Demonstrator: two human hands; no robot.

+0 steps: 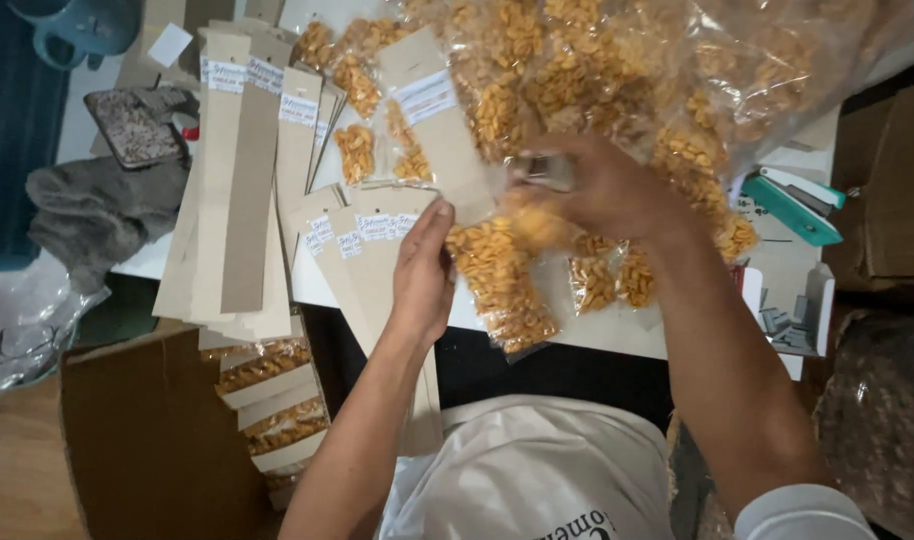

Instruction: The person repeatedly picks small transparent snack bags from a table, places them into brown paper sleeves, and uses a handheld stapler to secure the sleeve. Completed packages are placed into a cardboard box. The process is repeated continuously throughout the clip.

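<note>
Snack packet [502, 285], a clear plastic bag of orange-yellow pieces, hangs over the near edge of the white table [617, 330], in the middle of the scene. Its top rises into the right hand [602, 190], whose fingers are curled together over the bag's upper end and over a small metal stapler [549, 172] that juts out to the left of them. The hand is blurred, so I cannot tell exactly how the fingertips pinch the plastic, but the bag's mouth sits under them and the filled part dangles below and to the near side. The left hand [424, 270] lies just left of the packet, fingers straight and pressed together, their tips touching the near end of a tan cardboard header card [439, 120] with a white label, at the packet's top edge. Under the left palm is a fanned stack of blank header cards [362, 255]. Farther left, long cardboard strips [239, 170] lie side by side in a row, and beyond them a grey cloth [97, 215] and a phone [134, 125]. Finished packets [577, 70] are heaped at the far side of the table. A teal stapler [792, 200] rests at the right. Near left, a brown carton [147, 430] holds more carded packets [272, 395].
</note>
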